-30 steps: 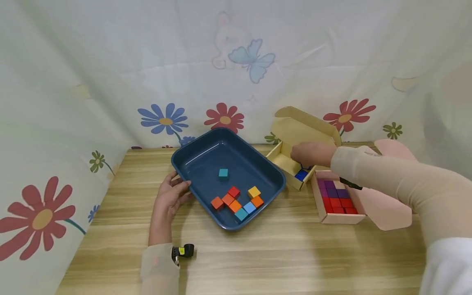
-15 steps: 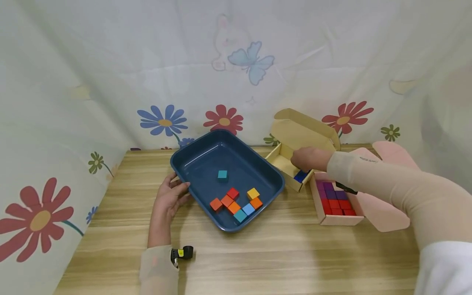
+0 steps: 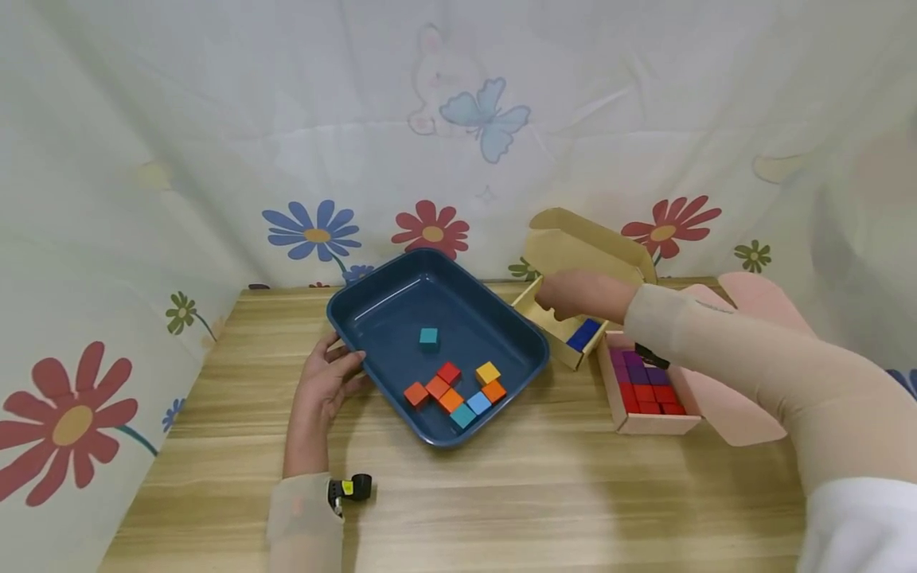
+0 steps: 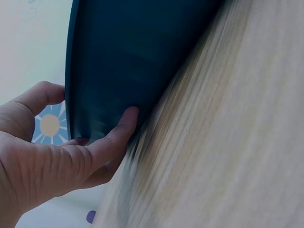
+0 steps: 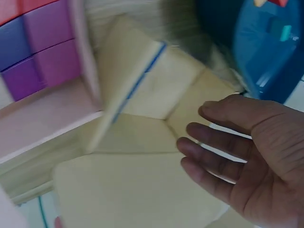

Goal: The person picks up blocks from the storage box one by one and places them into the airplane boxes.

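My left hand (image 3: 324,383) holds the left side of a dark blue tray (image 3: 387,318), thumb at the rim and fingertips against the outer wall (image 4: 102,76). Inside the tray a teal cube (image 3: 428,340) sits apart from several red, orange, yellow and blue cubes (image 3: 450,399). Over an open yellow cardboard box (image 3: 559,325) hovers my right hand (image 3: 583,294). Its fingers are loosely extended and hold nothing in the right wrist view. Dark blue cubes (image 3: 583,334) lie along the box's near end, showing as a thin blue strip (image 5: 137,83) in that view.
An open pink box (image 3: 659,426) of red and purple cubes (image 3: 648,394) stands right of the yellow box, partly under my right forearm. The wooden table (image 3: 466,509) meets a flower-printed curtain (image 3: 344,119) behind. Both upright lids lean towards the back and right.
My right hand first reaches down by the blue cubes, then lifts and shifts left, uncovering them. The left hand and tray keep their places.
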Demonstrator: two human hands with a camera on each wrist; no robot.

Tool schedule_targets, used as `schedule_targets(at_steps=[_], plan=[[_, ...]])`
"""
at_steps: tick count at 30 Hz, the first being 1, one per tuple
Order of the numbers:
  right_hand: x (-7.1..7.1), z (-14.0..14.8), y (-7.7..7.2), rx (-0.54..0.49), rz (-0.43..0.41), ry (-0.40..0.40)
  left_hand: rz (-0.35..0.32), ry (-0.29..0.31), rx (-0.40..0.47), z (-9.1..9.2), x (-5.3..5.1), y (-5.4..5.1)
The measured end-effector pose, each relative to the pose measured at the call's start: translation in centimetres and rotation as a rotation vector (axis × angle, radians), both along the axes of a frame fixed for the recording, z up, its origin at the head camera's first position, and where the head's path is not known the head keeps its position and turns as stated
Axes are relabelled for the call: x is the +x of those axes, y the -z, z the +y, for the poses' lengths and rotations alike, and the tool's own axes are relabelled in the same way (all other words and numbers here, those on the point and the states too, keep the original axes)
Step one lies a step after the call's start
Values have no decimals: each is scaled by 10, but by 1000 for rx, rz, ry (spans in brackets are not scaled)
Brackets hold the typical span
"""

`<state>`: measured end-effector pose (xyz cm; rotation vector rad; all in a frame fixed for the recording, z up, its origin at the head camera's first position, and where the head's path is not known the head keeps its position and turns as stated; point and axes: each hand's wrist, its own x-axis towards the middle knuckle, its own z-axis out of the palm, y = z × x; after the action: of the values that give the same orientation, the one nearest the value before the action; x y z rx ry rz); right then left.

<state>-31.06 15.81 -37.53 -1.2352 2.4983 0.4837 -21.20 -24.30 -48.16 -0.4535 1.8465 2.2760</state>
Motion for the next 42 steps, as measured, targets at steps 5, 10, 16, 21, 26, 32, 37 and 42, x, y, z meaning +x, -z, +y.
schedule_targets(at_steps=[5,10,16,21,26,32,37,42], plan=[[2,-30,-7,-66,-6,-32,1,-3,5,-2,0,0],[15,-70,-2,-102,-25,-77,-12,-7,4,-4,1,1],[39,-115,-2,-117,-92,-109,-9,1,-5,-4,0,0],[51,-139,5,-92,-167,-153,-8,5,-4,-4,0,-1],[56,-152,18,-42,-209,-188,-1,7,-7,-4,1,-1],[57,-161,39,-19,-188,-213,5,4,-8,-4,1,1],[58,-163,52,-15,-189,-187,-4,3,-6,-3,1,1],[55,-164,59,-17,-173,-212,-6,-4,11,-4,0,1]])
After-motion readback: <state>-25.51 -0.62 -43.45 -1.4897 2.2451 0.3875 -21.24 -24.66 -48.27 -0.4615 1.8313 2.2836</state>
